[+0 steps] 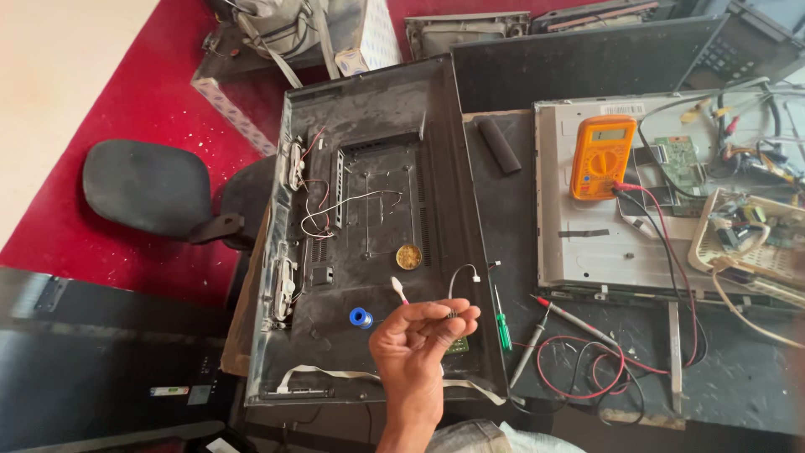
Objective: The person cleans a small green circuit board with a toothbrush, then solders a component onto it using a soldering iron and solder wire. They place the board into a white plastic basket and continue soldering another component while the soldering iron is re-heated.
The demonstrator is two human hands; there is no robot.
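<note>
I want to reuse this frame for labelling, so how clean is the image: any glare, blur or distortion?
Head view: bright daylight washes out the pale floor at the upper left; the hand and orange multimeter are sharp; straight panel edges bow slightly toward the frame borders, a wide-lens effect; the bottom right corner is soft.

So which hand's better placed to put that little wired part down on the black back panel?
Left, most likely. The left hand pinches the small wired part right above the black back panel. The right hand is out of view.

Small component with thin white wire (457, 281) arcing upward, pinched over black back cover (369, 210).
</note>
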